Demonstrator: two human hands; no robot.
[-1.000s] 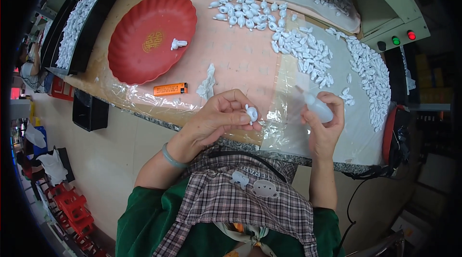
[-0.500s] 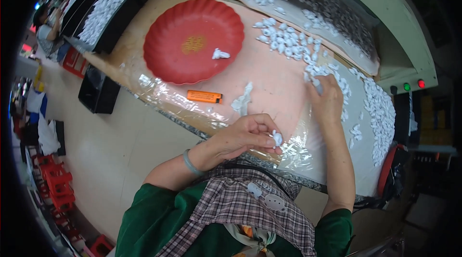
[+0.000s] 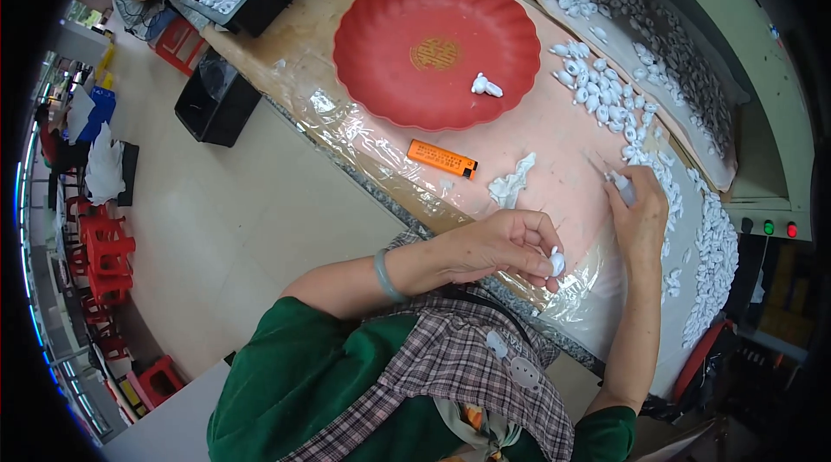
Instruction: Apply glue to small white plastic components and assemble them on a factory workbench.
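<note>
The left hand [image 3: 493,246] was closed on a small white moulded piece [image 3: 557,263], pinched at the fingertips, held above the near edge of the surface [image 3: 363,129], well apart from the red plate [image 3: 389,73] and on the person's side of it. The right hand [image 3: 639,211] rested farther along the surface, to the right of the red plate, its fingers narrowed around a small whitish tool [image 3: 621,188] beside a spread of loose white pieces [image 3: 606,94].

The held piece was too small to read with certainty; it seemed roundish, its long axis roughly upright and tipped a little toward the right hand, its rounded end showing past the fingertips. Which end faced the red plate could not be told.

The likeliest slip, judged from the grip, was the piece escaping such a light pinch: only its edge was caught, and it hung over the surface's rim, so a drop could send it to the floor [image 3: 260,220] instead of back onto the clear plastic sheet [image 3: 363,137]. The right wrist also lay near the loose white pieces and could scatter them in sweeping back. An orange lighter [image 3: 442,158] and a crumpled white scrap [image 3: 511,183] lay just in front of the red plate, where a single white piece [image 3: 485,86] sat on its right part.
</note>
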